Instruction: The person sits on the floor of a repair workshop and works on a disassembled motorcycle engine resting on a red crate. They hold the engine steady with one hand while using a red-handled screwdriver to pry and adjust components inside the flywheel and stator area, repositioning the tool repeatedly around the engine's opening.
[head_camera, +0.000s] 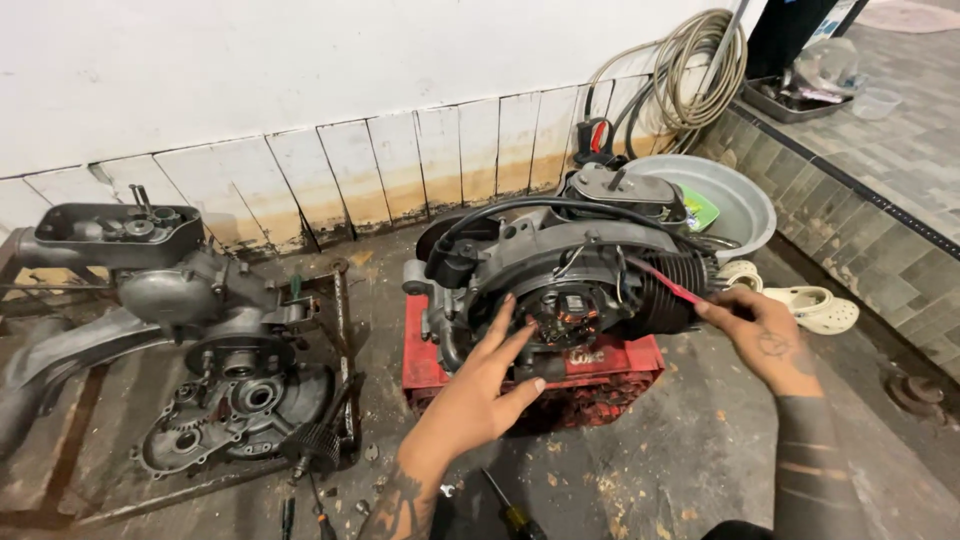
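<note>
Fingers of the left hand (490, 385) are spreading flat and loose on the round front of the engine (560, 275), gripping nothing. Just right of that hand, the right hand (765, 335) is pinching a thin red wire (665, 283). That wire looks soft and bendy, so pinching gently near its end seems best. Under both hands, the engine is sitting on a red crate (600, 365); it looks heavy and greasy.

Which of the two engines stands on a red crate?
The engine under both hands, in the middle of the view, stands on the red crate. The other engine, at the left, rests on a rusty metal frame.
</note>
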